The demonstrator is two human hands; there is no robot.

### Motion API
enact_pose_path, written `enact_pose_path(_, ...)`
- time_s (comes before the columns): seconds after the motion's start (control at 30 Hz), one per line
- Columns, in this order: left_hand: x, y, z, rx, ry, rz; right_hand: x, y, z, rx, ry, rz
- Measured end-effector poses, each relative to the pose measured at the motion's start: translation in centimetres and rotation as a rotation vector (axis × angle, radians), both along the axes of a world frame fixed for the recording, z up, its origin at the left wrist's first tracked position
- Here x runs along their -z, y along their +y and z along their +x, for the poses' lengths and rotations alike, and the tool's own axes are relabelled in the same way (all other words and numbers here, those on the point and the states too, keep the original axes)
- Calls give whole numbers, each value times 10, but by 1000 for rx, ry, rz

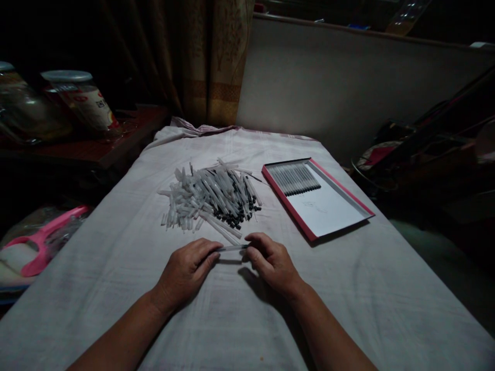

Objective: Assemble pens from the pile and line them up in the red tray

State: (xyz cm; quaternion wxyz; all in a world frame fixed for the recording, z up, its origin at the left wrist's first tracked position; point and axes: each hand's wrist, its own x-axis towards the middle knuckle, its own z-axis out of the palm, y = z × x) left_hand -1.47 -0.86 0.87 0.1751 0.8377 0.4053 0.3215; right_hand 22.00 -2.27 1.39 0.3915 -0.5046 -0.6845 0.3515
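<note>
Between my two hands, just over the cloth, a slim clear pen (232, 248) lies nearly level. My left hand (189, 265) pinches its left end between thumb and fingers. At the dark right end, my right hand (270, 260) is closed with thumb and forefinger on it. Beyond my fingers spreads a loose pile of pen parts (212, 193), with clear barrels, whitish caps and black ends mixed together. To the right, a shallow red-edged box (290, 219) holds a neat row of pens (293, 178), black tips toward me, on its white bottom.
A pale checked cloth (216, 319) covers the table. Jars (83, 98) stand on a dark red side surface at the left, above a pink-handled item (42, 242). A curtain (216, 62) and a pale panel (328, 77) close off the far side.
</note>
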Motion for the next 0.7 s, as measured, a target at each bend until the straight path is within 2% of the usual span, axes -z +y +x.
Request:
enact_pose_path(0.13,0,0,0,9,0,9,-2,0,0,-4,-52,54)
enact_pose_path(0.27,0,0,1,9,1,8,-3,-1,0,-20,-65,10)
enact_pose_path(0.4,-2,0,1,4,-4,5,-2,-1,0,-26,-115,68)
enact_pose_path(0.57,-2,-1,1,12,-5,-13,0,-1,1,-36,-128,47)
enact_pose_path(0.7,-2,-1,0,11,-1,-15,0,-1,1,-36,-164,115)
